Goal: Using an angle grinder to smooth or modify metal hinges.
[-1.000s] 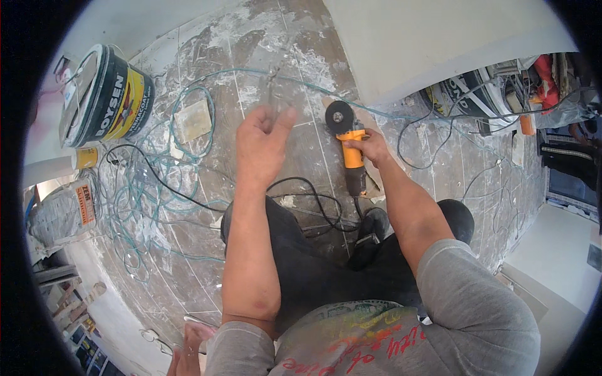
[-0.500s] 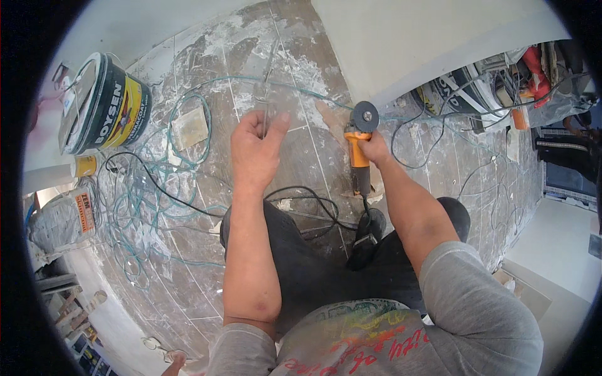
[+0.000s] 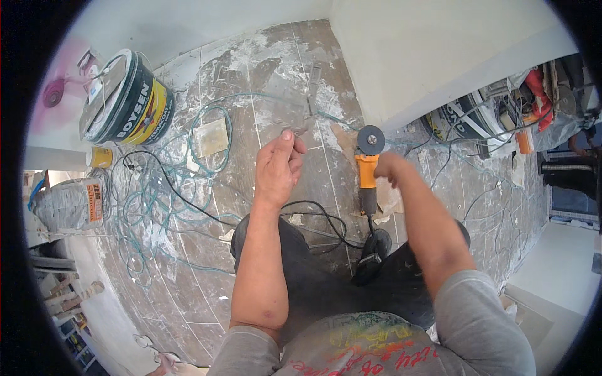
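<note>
My left hand is raised over the floor, its thumb and fingers pinched on the near end of a thin, see-through-looking flat piece. That piece is blurred, so its material and full outline are unclear. An orange and black angle grinder with a grey disc at its far end stands out between my knees, its cord running back toward me. Close against the grinder's right side is my right hand, fingers curled downward and smeared by motion. Whether it touches the grinder cannot be made out.
A dark paint bucket stands at the far left, near a small yellow can and a printed sack. Tangled teal cord and a square tile lie on the stained floor. More buckets and tools crowd the right wall.
My right hand has come off its grip on the grinder and shifted right. The piece in my left hand has turned from edge-on to broad side. The whole view has shifted slightly.
</note>
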A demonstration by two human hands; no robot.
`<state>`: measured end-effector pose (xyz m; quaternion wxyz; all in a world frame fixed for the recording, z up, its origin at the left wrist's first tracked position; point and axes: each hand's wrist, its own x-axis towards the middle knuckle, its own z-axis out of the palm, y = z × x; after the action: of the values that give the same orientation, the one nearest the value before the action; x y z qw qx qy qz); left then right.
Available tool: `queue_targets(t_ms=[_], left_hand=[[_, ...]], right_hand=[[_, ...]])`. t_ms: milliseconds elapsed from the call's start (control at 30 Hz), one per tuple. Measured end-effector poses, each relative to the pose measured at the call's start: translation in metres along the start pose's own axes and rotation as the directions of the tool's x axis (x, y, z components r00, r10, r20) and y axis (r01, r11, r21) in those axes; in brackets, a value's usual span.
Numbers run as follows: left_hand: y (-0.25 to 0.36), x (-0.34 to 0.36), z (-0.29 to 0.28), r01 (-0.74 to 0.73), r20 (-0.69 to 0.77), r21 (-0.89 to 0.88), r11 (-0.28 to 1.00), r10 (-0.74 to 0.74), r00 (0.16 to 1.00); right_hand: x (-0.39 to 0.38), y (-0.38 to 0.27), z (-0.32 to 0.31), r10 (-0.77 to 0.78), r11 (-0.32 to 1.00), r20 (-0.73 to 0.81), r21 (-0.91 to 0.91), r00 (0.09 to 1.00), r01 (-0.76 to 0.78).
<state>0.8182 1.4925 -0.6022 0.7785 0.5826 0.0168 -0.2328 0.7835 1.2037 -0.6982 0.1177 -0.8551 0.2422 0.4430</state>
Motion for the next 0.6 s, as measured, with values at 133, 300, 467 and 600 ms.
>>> queue_targets(t_ms=[133, 300, 467, 600], left_hand=[[0.010, -0.007, 0.008, 0.101, 0.093, -0.038, 0.994, -0.097, 0.991], [0.029, -0.011, 0.040, 0.168, 0.202, -0.126, 0.978, -0.141, 0.969], [0.052, -0.014, 0.084, 0.295, 0.269, -0.038, 0.955, -0.275, 0.923], [0.082, -0.016, 0.097, 0.275, 0.262, 0.042, 0.960, -0.276, 0.925]], right_hand=[[-0.076, -0.030, -0.102, -0.587, 0.775, -0.343, 0.024, 0.733, 0.632], [-0.156, -0.060, -0.120, -0.605, -0.280, -0.493, 0.867, 0.626, 0.412], [-0.158, -0.059, -0.123, -0.416, -0.322, -0.648, 0.761, 0.638, 0.563], [-0.161, -0.059, -0.134, -0.425, -0.460, -0.645, 0.758, 0.636, 0.462]])
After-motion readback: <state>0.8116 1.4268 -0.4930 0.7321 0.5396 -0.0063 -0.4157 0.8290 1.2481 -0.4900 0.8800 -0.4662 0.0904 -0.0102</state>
